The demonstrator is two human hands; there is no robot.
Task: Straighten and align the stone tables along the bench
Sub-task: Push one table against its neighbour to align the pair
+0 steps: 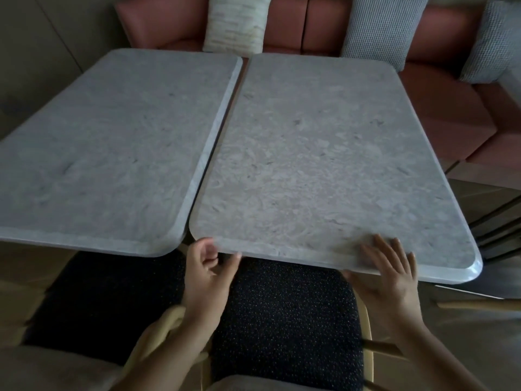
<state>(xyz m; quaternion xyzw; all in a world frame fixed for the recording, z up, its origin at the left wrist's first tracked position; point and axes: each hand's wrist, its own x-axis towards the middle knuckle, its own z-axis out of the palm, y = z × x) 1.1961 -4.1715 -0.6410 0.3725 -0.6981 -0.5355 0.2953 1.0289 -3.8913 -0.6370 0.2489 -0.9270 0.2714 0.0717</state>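
Note:
Two grey stone tables stand side by side before a pink bench (439, 108). The left table (112, 142) and the right table (324, 165) are parted by a narrow gap that widens toward the bench. The right table's near edge sits closer to me and slants. My left hand (207, 275) is at the right table's near left corner, palm up, fingers curled at the edge. My right hand (389, 275) lies with fingers spread on the top and thumb under the near edge, close to the right corner.
Two chairs with dark speckled seats (282, 320) stand tucked under the near edges of the tables. Cushions lean on the bench back: a cream one (236, 21), a checked one (380, 26) and another at the far right (496, 43). Dark chair legs (496, 221) show at the right.

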